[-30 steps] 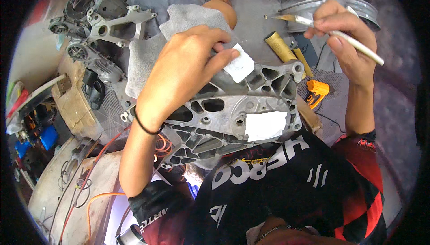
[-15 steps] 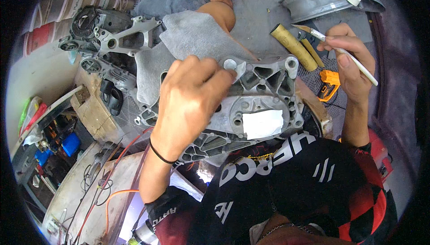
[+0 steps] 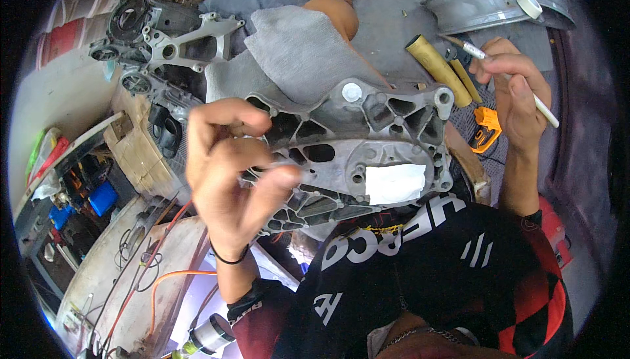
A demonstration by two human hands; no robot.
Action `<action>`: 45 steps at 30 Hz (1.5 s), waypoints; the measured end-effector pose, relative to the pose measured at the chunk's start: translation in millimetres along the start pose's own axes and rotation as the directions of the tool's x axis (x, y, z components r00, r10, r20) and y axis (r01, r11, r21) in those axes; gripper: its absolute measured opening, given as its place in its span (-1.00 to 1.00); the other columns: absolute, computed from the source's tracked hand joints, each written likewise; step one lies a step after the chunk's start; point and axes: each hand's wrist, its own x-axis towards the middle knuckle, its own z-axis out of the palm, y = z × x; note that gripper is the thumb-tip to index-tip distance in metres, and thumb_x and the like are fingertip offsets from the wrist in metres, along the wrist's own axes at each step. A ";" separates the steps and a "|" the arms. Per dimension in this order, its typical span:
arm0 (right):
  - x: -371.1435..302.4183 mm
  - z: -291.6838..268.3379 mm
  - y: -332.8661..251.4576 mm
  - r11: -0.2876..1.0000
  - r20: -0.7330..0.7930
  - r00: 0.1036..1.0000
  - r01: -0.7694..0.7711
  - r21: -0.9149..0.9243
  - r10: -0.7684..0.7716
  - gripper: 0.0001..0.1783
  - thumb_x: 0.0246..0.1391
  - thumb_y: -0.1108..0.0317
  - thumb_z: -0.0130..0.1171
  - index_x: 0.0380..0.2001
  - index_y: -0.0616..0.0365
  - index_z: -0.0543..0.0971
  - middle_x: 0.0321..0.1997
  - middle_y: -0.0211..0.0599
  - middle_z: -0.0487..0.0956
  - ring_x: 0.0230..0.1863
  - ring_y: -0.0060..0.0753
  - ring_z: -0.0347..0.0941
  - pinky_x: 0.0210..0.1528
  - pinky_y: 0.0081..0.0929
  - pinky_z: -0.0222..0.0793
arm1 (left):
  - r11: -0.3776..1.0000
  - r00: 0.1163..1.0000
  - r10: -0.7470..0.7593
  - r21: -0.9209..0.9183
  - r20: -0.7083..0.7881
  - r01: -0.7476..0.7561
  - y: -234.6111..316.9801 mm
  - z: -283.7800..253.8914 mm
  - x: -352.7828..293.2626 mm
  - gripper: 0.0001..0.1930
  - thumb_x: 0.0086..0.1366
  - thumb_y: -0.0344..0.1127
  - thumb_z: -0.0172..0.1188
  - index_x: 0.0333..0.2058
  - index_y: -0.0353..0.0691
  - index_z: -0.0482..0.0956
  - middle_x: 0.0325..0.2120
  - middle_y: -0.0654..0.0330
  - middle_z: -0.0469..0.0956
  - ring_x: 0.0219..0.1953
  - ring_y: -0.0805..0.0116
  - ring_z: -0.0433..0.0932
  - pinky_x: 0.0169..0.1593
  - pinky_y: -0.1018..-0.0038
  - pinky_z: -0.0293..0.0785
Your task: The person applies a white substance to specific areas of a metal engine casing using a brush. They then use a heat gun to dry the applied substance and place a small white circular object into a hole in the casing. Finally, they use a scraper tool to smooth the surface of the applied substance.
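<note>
Left hand (image 3: 226,175): half-open, thumb and fingers crooked with a gap between, nothing in grip. Hovers over left end of grey metal casting (image 3: 354,140); cannot tell about contact. Right hand (image 3: 523,93): closed pen-style on thin white-handled brush (image 3: 474,50), tip angled up and left. Held out beyond casting's right end, probably to keep bristles off the metal. Casting: lies across front of torso, between both forearms, likely for easy reach from either side. Support underneath hidden, cannot tell. Grey cloth (image 3: 295,50): spread along casting's far side, probably as padding against scratches. White sheet (image 3: 394,185): flat on casting's near right face. White disc (image 3: 352,92): sits on round spot at far edge. Would read both as covers; surface beneath not visible. White tape roll (image 3: 529,4): perched on metal wheel rim (image 3: 479,8), likely just a handy ledge within reach of right hand. Containers: open-fronted unit (image 3: 72,157) at far left, with blue items (image 3: 102,208) among dark clutter, too small to identify. Pale plastic bag (image 3: 47,174) beside its edge, contents unreadable. White-and-black cylinder (image 3: 213,334) at lower left, maybe a cup; cannot see inside.
</note>
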 end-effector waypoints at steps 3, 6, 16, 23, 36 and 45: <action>19.7 -2.1 4.3 0.997 0.163 0.986 0.011 0.077 -0.023 -0.65 0.22 0.29 -0.09 -0.23 0.38 0.55 -0.38 -0.15 0.51 -0.35 -0.47 0.43 -0.27 -0.54 0.30 | 0.939 0.960 -0.186 -0.326 -0.210 0.111 -5.2 -1.0 -14.3 -0.81 0.23 -0.46 0.19 -0.43 -0.27 0.31 -0.39 -0.01 0.46 -0.48 0.34 0.50 -0.38 0.50 0.49; 45.2 18.7 4.4 0.991 0.271 0.962 -0.007 0.136 -0.031 -0.76 0.12 0.34 0.07 -0.32 0.32 0.59 -0.48 -0.25 0.50 -0.49 -0.53 0.39 -0.47 -0.60 0.23 | 0.894 0.864 -0.377 -0.374 -0.334 0.246 -10.6 -20.7 -41.2 -0.76 0.24 -0.54 0.11 -0.39 -0.19 0.18 -0.66 0.16 0.33 -0.75 0.55 0.26 -0.72 0.63 0.20; 76.5 55.1 5.3 0.987 0.597 0.801 0.128 -0.095 -0.046 -0.90 -0.12 0.51 0.25 -0.47 0.29 0.56 -0.61 -0.21 0.52 -0.59 -0.32 0.42 -0.36 -0.27 0.56 | 0.823 0.545 -0.566 -0.466 -0.619 0.325 -44.0 -62.0 -144.9 -0.83 0.36 -0.39 0.08 -0.32 -0.09 0.22 -0.70 0.44 0.09 -0.71 0.71 -0.03 -0.67 0.69 -0.10; 73.3 64.9 3.7 0.981 0.510 0.860 0.111 -0.156 -0.017 -0.84 -0.07 0.38 0.36 -0.59 0.18 0.58 -0.65 -0.39 0.52 -0.68 -0.49 0.43 -0.67 -0.56 0.18 | 0.733 0.449 -0.676 -0.474 -0.584 0.488 -56.1 -48.5 -169.2 -0.61 0.43 -0.33 -0.02 0.18 -0.17 0.20 -0.69 0.46 0.10 -0.71 0.73 -0.03 -0.68 0.72 -0.14; 79.1 68.4 -5.7 0.983 0.569 0.821 0.074 -0.171 0.037 -0.86 0.01 0.36 0.32 -0.52 0.20 0.64 -0.66 -0.40 0.55 -0.68 -0.59 0.46 -0.68 -0.65 0.19 | 0.639 0.393 -0.769 -0.637 -0.504 0.432 -87.6 -31.1 -187.7 -0.57 0.45 -0.32 -0.06 0.25 -0.22 0.17 -0.68 0.44 0.08 -0.72 0.75 -0.03 -0.71 0.72 -0.08; 79.8 70.1 -5.8 0.973 0.589 0.808 0.110 -0.204 0.032 -0.84 -0.02 0.40 0.33 -0.59 0.20 0.60 -0.65 -0.37 0.55 -0.67 -0.51 0.48 -0.67 -0.59 0.23 | 0.641 0.436 -0.764 -0.643 -0.477 0.419 -93.7 -29.8 -193.8 -0.56 0.45 -0.32 -0.06 0.25 -0.22 0.16 -0.67 0.45 0.08 -0.71 0.74 -0.04 -0.69 0.72 -0.08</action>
